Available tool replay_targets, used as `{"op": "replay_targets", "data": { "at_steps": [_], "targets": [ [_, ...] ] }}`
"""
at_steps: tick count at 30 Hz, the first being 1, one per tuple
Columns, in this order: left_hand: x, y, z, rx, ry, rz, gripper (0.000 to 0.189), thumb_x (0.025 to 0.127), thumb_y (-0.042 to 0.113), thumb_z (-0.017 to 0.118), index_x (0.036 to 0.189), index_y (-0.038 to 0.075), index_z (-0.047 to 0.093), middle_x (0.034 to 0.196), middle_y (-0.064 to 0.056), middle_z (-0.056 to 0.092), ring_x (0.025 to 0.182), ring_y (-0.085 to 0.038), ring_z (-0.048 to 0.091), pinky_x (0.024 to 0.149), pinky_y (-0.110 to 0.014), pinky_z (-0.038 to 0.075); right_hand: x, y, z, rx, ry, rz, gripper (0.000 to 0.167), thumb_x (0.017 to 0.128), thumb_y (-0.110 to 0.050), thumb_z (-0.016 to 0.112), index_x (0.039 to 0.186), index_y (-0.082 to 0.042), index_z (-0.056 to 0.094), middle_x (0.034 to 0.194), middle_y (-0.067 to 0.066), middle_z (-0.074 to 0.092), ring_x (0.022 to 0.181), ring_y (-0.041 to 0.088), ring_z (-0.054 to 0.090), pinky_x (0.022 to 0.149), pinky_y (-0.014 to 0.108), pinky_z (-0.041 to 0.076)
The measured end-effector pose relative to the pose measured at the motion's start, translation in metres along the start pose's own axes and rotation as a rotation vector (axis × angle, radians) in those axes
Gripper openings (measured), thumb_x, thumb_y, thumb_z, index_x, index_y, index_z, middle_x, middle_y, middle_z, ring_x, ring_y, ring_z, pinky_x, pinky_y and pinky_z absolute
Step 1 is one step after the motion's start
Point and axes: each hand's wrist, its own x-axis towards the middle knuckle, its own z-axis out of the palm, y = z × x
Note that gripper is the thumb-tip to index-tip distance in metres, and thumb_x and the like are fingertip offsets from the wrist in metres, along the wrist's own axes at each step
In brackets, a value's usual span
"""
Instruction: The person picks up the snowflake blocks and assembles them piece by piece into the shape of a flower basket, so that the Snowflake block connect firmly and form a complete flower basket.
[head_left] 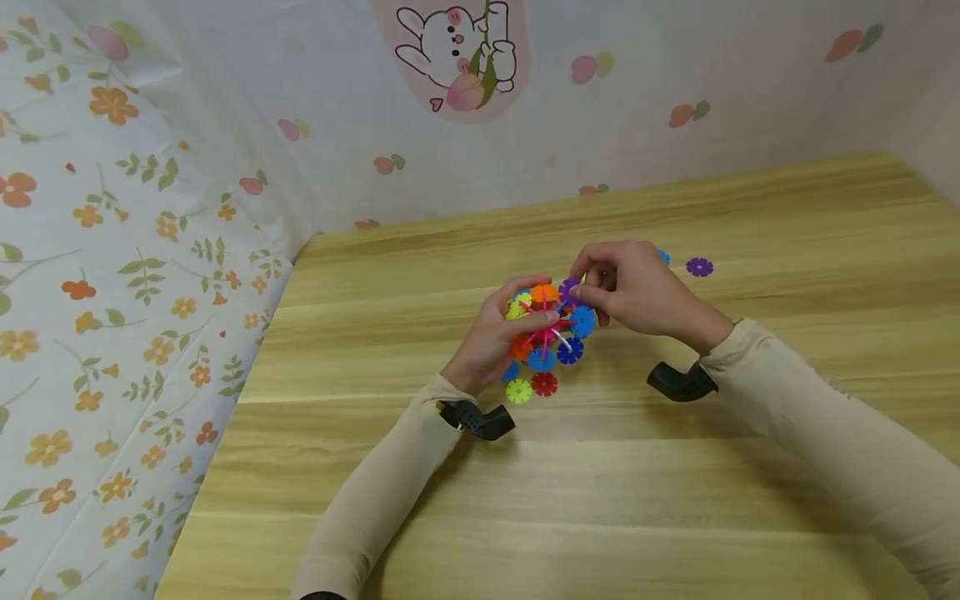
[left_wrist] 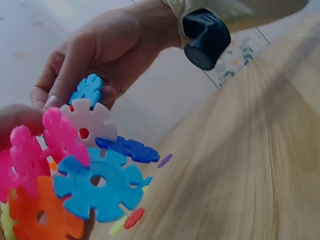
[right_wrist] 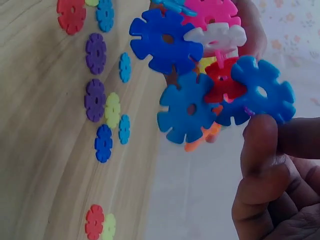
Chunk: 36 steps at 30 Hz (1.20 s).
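My left hand (head_left: 487,337) grips a round, many-coloured cluster of interlocked snowflake discs (head_left: 542,360), its thumb lying across the top. In the left wrist view the cluster shows light blue (left_wrist: 120,185), orange, pink and white notched discs. My right hand (head_left: 637,287) is at the cluster's far right edge, with thumb and fingers pinching a purple snowflake disc (head_left: 567,289). In the right wrist view those fingertips (right_wrist: 262,132) are close against a blue disc (right_wrist: 270,87), and only a sliver of purple shows.
Loose snowflake discs lie flat on the wooden table (head_left: 600,483): yellow-green (head_left: 518,391) and red (head_left: 544,384) just before the cluster, purple (head_left: 700,267) beyond the right hand. The right wrist view shows several more in a scattered line. A patterned curtain (head_left: 337,100) borders the table's back and left.
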Motion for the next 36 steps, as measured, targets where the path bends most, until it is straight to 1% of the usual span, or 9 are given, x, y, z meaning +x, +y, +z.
{"op": "replay_targets", "data": {
  "at_steps": [4,10,13,17,19,22,26,32,36],
  "targets": [
    [0.001,0.0,0.002,0.027,0.009,0.002,0.058,0.096,0.007,0.064,0.149,0.006,0.041,0.114,-0.005,0.064,0.092,-0.014,0.068,0.081,-0.022,0.059,0.003,0.0,0.001,0.009,-0.004,0.002,0.003,0.094,-0.006,0.068,0.093,-0.003,0.067,0.067,0.008,0.065,0.049,0.018,0.061,0.051,0.028,0.054],
    [0.002,0.001,0.001,0.046,0.026,0.01,0.065,0.093,0.003,0.068,0.15,0.006,0.038,0.112,-0.006,0.067,0.091,-0.013,0.069,0.083,-0.022,0.058,0.007,0.002,0.002,0.048,-0.026,0.047,0.006,0.094,-0.007,0.069,0.089,-0.004,0.068,0.068,0.009,0.068,0.048,0.024,0.06,0.049,0.03,0.053],
    [0.001,0.001,-0.002,0.069,0.034,-0.013,0.067,0.092,0.004,0.069,0.15,0.006,0.036,0.111,-0.006,0.068,0.092,-0.013,0.069,0.084,-0.022,0.058,0.009,0.005,0.004,0.068,-0.042,0.059,0.008,0.094,-0.01,0.07,0.088,-0.005,0.068,0.069,0.009,0.068,0.05,0.027,0.06,0.048,0.03,0.051],
    [0.001,0.0,-0.007,0.089,0.096,-0.074,0.066,0.09,0.008,0.072,0.147,0.008,0.039,0.109,-0.007,0.066,0.091,-0.014,0.067,0.084,-0.022,0.056,0.009,0.01,0.007,0.086,-0.072,0.073,0.006,0.096,-0.011,0.067,0.095,-0.004,0.067,0.07,0.009,0.067,0.056,0.029,0.063,0.053,0.03,0.052],
    [0.001,-0.001,-0.01,0.101,0.133,-0.104,0.065,0.089,0.01,0.073,0.145,0.01,0.041,0.112,-0.007,0.064,0.091,-0.015,0.066,0.085,-0.022,0.055,0.007,0.014,0.007,0.086,-0.074,0.09,0.005,0.097,-0.008,0.064,0.097,-0.003,0.066,0.071,0.01,0.067,0.058,0.029,0.064,0.054,0.03,0.052],
    [0.002,-0.002,-0.014,0.077,0.181,-0.144,0.062,0.089,0.012,0.074,0.142,0.011,0.042,0.116,-0.008,0.062,0.094,-0.016,0.064,0.087,-0.022,0.055,0.006,0.017,0.008,0.101,-0.07,0.116,0.008,0.099,-0.006,0.058,0.098,-0.001,0.064,0.072,0.012,0.068,0.059,0.028,0.064,0.054,0.03,0.051],
    [0.002,-0.004,-0.016,0.057,0.199,-0.164,0.061,0.089,0.011,0.075,0.14,0.009,0.042,0.12,-0.011,0.064,0.096,-0.016,0.066,0.087,-0.025,0.059,0.01,0.019,0.012,0.093,-0.086,0.116,0.011,0.101,-0.012,0.057,0.101,-0.002,0.061,0.072,0.013,0.064,0.053,0.022,0.058,0.052,0.029,0.048],
    [0.001,-0.002,-0.014,0.139,0.185,-0.148,0.066,0.086,0.014,0.079,0.14,0.008,0.043,0.11,-0.008,0.065,0.088,-0.016,0.066,0.081,-0.024,0.058,0.012,0.021,0.015,0.024,-0.08,0.066,0.016,0.1,-0.011,0.059,0.087,-0.005,0.064,0.066,0.009,0.06,0.052,0.015,0.05,0.051,0.027,0.045],
    [0.003,-0.001,-0.013,0.137,0.206,-0.128,0.062,0.084,0.015,0.081,0.135,0.012,0.046,0.111,-0.008,0.065,0.092,-0.017,0.067,0.084,-0.025,0.06,0.013,0.022,0.015,0.035,-0.079,0.057,0.019,0.1,-0.01,0.058,0.083,-0.004,0.063,0.064,0.01,0.06,0.051,0.014,0.052,0.05,0.027,0.045]
  ]
}}
